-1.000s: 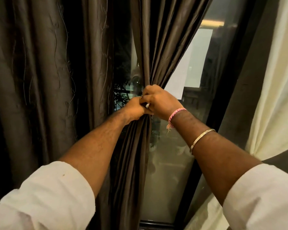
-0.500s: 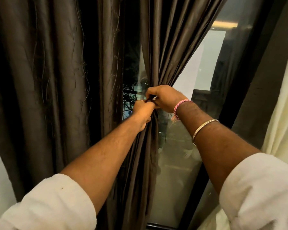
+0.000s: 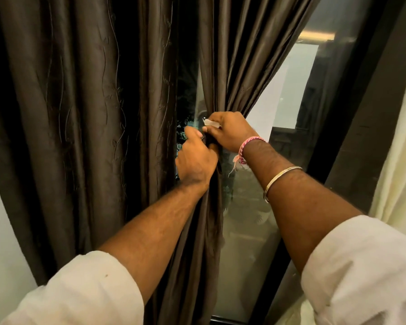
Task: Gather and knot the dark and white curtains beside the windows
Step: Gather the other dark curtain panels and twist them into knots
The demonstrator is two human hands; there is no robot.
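Dark curtain (image 3: 223, 73) bunched at frame centre. Left hand (image 3: 196, 160) grips the bundle at 6 o'clock of right hand (image 3: 230, 131), which pinches a pale strip (image 3: 212, 123). Risk: slackened grip lets pleats fan out.

The left hand (image 3: 195, 160) hides the dark curtain (image 3: 223, 73) where it bunches; the small pale thing (image 3: 212, 123) pinched by the right hand (image 3: 230, 132) is too blurred to name.

window glass (image 3: 249, 231) dark (night outside); dark frame (image 3: 352, 146) | pale wall (image 3: 0, 231) left; warm light (image 3: 317, 35)
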